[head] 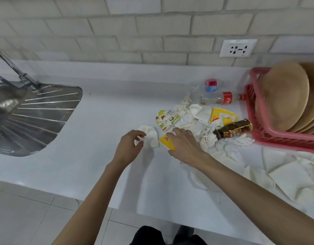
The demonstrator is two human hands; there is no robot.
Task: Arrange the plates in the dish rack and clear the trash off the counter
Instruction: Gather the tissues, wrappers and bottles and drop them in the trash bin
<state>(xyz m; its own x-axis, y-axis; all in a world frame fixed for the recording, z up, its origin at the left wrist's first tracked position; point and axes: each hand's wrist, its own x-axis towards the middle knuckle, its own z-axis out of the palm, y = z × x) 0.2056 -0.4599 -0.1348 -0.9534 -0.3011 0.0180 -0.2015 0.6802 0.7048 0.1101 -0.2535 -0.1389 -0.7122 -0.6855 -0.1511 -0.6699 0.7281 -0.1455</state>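
Several tan plates [283, 96] stand on edge in the red dish rack [258, 135] at the right. Trash lies on the white counter [99, 106] beside it: crumpled white napkins [186, 119], a green and white wrapper [166, 119], a yellow wrapper [223, 115], a clear cola bottle [218, 99], a small clear bottle [211, 84] and a brown sauce bottle [234, 129]. My left hand [129, 147] pinches a crumpled napkin [150, 133]. My right hand [184, 144] lies flat with straight fingers on a yellow packet [166, 141].
A steel sink [28, 117] with a drainboard and tap sits at the left. More flat white napkins [285, 174] spread along the counter's right front. A wall socket [238, 48] sits on the tiled wall. The counter's front edge runs below my forearms.
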